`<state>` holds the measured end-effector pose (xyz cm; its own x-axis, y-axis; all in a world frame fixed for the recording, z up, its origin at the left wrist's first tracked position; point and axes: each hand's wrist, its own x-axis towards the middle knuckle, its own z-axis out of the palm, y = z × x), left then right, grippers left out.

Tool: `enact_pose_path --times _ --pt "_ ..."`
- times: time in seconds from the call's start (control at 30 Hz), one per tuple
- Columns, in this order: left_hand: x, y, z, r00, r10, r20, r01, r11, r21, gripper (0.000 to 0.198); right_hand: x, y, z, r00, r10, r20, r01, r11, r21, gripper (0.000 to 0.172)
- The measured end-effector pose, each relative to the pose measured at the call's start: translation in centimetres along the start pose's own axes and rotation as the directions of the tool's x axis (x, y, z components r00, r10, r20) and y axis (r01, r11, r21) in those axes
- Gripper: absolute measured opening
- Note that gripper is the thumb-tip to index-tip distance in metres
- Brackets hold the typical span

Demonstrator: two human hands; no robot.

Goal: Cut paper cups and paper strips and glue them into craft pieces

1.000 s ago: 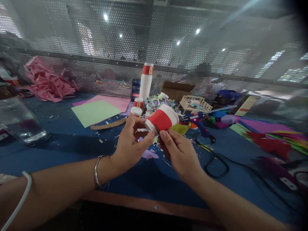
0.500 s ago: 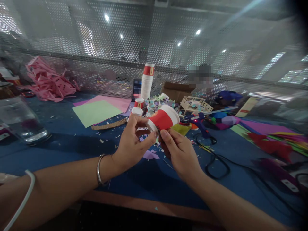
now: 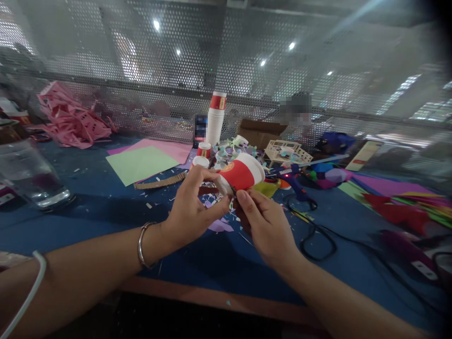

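Note:
A red and white paper cup [image 3: 243, 173] is held in the air, tilted on its side with its wide end to the upper right. My left hand [image 3: 194, 205] has its fingers and thumb around the narrow end of the cup. My right hand [image 3: 264, 221] is closed just below the cup, its thumb at the cup's lower edge; a small dark thing shows at the thumb tip, too little of it to name. Behind the hands stand a small red and white cup [image 3: 204, 150] and a tall stack of cups [image 3: 215, 123].
Paper scraps [image 3: 221, 225] lie under the hands. Right of them are a glue gun [image 3: 294, 181] and its black cable [image 3: 328, 235]. A glass jar [image 3: 42, 183] stands left, near green paper [image 3: 141, 165] and pink strips [image 3: 72, 117]. A cardboard box [image 3: 259, 134] sits behind.
The cup has shifted very slightly to the right. My left wrist and forearm have moved a little left. Both hands stay at the cup.

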<state>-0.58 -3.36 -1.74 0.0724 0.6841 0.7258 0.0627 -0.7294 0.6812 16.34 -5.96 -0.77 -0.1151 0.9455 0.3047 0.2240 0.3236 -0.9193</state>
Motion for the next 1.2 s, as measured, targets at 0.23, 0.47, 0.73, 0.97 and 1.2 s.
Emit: enact_pose_path --times 0.23,0.47,0.73,0.97,1.2 --pt "1.1 0.6 0.1 0.891 -0.443 0.095 0.445 0.815 -0.371 0.028 0.3 -0.2 -0.2 1.000 0.001 -0.018 -0.001 1.000 -0.007 0.043" --pt "1.3 0.5 -0.1 0.877 -0.464 0.125 0.474 0.790 -0.388 0.022 0.5 0.3 -0.2 1.000 -0.001 0.003 0.001 1.000 -0.010 0.043" --pt "0.7 -0.4 0.1 0.918 -0.384 0.099 0.396 0.867 -0.305 0.021 0.3 0.6 0.1 1.000 -0.008 -0.021 0.007 0.999 -0.048 0.044" --pt "0.6 0.1 0.5 0.923 -0.383 0.046 0.382 0.889 -0.252 0.024 0.2 0.5 0.3 1.000 -0.008 -0.023 0.008 0.999 -0.037 0.043" --pt "0.4 0.4 0.7 0.921 -0.388 0.036 0.380 0.873 -0.306 0.028 0.1 0.0 0.2 0.999 -0.038 -0.036 0.034 0.995 -0.098 0.042"
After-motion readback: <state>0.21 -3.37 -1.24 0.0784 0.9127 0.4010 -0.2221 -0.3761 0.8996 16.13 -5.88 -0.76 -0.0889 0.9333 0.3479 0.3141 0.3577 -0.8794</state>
